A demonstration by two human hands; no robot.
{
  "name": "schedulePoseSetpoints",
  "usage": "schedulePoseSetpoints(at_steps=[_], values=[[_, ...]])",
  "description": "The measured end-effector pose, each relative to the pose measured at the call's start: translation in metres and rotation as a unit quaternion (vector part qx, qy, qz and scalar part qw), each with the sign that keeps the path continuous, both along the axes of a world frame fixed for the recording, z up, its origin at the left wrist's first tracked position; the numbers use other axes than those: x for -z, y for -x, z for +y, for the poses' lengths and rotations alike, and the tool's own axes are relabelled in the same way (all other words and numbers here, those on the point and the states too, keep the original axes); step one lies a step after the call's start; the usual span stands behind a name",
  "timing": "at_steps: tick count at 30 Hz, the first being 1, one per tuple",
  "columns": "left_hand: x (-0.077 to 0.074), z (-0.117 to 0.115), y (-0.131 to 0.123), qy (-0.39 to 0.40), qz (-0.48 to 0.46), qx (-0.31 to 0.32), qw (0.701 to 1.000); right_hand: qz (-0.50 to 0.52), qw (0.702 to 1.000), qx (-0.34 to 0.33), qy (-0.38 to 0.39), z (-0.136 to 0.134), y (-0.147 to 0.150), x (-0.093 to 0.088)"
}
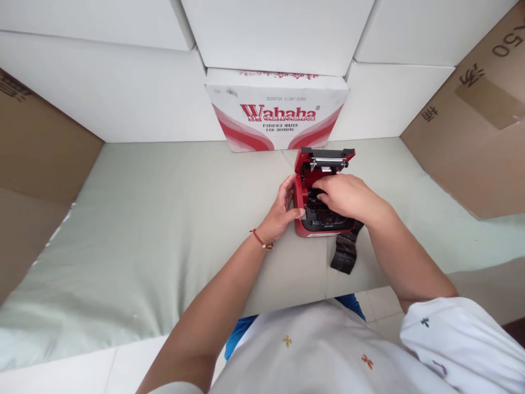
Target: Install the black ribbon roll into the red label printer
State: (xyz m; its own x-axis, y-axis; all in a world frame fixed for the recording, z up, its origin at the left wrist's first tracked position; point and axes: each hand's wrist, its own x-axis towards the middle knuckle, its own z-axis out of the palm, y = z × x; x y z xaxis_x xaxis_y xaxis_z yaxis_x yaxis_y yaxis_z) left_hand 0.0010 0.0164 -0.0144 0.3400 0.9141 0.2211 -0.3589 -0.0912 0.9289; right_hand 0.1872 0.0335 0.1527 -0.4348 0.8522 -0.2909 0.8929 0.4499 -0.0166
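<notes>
A small red and black label printer (301,221) sits on the cloth-covered table with its lid (326,156) raised at the back. My left hand (282,212) grips its left side, thumb over the front left rim and fingers along the outer wall. Inside the open body, my right hand (344,196) reaches in from the right with fingers bent. Its fingertips are close together over the dark interior; what they hold is too small to make out. A dark, shiny strip (344,254) lies curled on the cloth by the printer's front right corner.
Behind the printer stands a white and red Wahaha water carton (283,112), against white boxes (283,33). Brown cardboard boxes stand at the left (36,164) and right (476,126). A pale green cloth (164,219) covers the table, whose front edge is near my body.
</notes>
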Motion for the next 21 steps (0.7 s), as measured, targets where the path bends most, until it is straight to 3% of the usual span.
schedulePoseSetpoints(at_steps=[7, 10, 12, 15, 17, 19, 21], values=[[-0.004, -0.001, -0.002, 0.016, -0.008, -0.004, 1.000, -0.070, 0.996, 0.027, -0.038, 0.010, 0.013, 0.019], [-0.005, -0.002, -0.002, 0.014, -0.008, -0.002, 1.000, -0.015, 0.996, 0.046, -0.069, -0.004, 0.006, 0.013], [-0.006, -0.001, -0.003, 0.015, -0.015, -0.003, 1.000, 0.085, 0.991, 0.053, -0.093, -0.021, -0.004, 0.003], [-0.005, -0.001, -0.002, 0.020, -0.022, -0.007, 1.000, 0.260, 0.959, 0.068, -0.094, -0.053, -0.030, -0.013], [-0.005, -0.001, -0.002, 0.020, -0.020, -0.006, 1.000, 0.332, 0.930, 0.120, -0.096, -0.072, -0.058, -0.018], [-0.005, 0.000, -0.001, 0.018, -0.018, -0.004, 1.000, 0.349, 0.906, 0.207, -0.121, -0.084, -0.092, -0.014], [-0.004, 0.000, -0.001, 0.020, -0.023, -0.004, 1.000, 0.311, 0.901, 0.278, -0.118, -0.090, -0.127, 0.001]])
